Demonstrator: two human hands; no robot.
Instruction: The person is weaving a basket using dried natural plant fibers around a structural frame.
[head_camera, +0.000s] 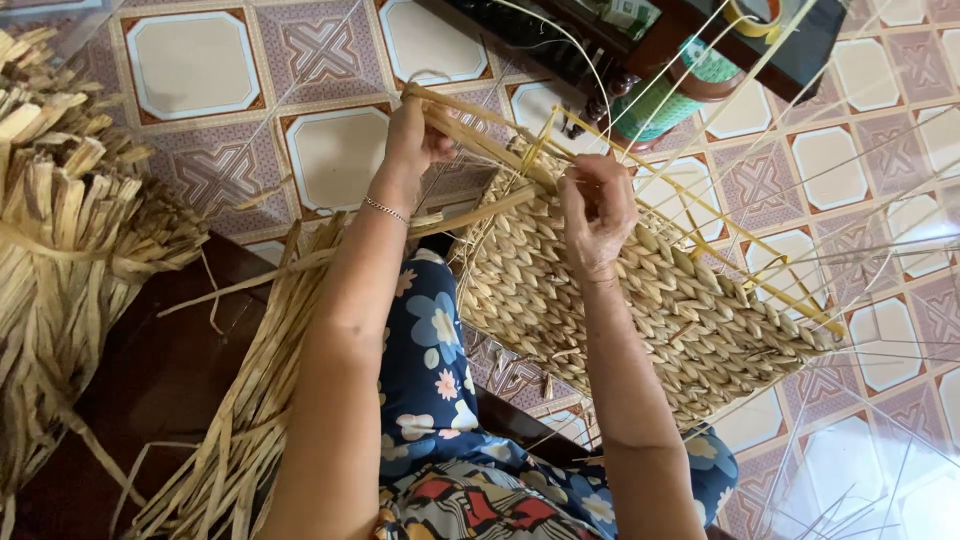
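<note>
Far left of my grips I see a tied bundle of dried straw (60, 230), and loose strips (250, 400) fan over the dark wooden bench (150, 370) below my left arm. My left hand (415, 140) is closed on flat straw strands (470, 125) at the upper edge of the woven basket (620, 310). Just right of it, my right hand (598, 210) pinches a strand on the basket's rim. Thin stakes (760, 260) stick out beyond, over the tiled floor (200, 60).

A home: patterned floor tiles (200, 70), dark wooden furniture (560, 45).
</note>
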